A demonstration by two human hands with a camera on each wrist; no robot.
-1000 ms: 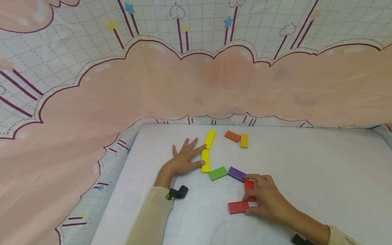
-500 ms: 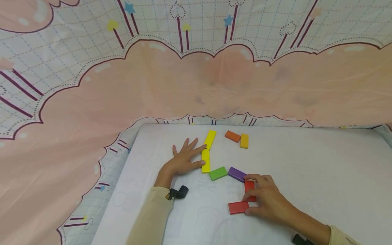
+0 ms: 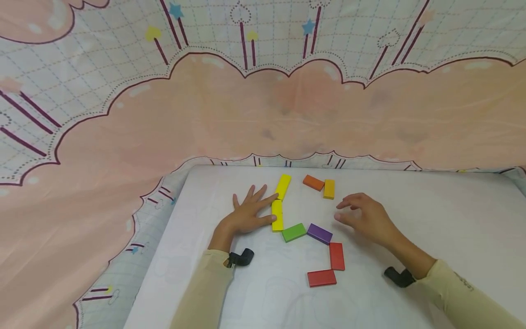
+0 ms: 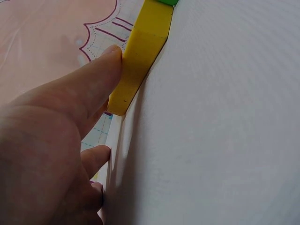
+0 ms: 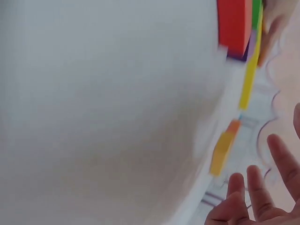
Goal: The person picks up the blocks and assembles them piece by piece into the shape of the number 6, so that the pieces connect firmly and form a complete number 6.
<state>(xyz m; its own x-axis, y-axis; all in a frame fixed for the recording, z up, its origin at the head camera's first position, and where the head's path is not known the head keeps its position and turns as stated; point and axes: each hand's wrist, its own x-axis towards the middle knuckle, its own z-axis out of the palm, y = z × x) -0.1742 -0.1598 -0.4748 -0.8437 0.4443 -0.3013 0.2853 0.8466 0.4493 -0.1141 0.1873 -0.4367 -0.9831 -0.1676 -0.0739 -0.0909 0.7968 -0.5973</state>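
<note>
Moved off the red blocks [image 3: 337, 256], the right hand [image 3: 369, 219] hovers empty, fingers loose, right of the purple block [image 3: 319, 233]; left of it, the splayed left hand [image 3: 247, 216] touches the yellow blocks [image 3: 279, 210]. Likely between placements; taking the amber block [image 3: 329, 189] beyond would need a pinch.

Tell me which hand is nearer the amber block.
Right. The right hand is just right of and nearer the body than the amber block, not touching; the left hand is farther off, to its left, touching a yellow block.
</note>
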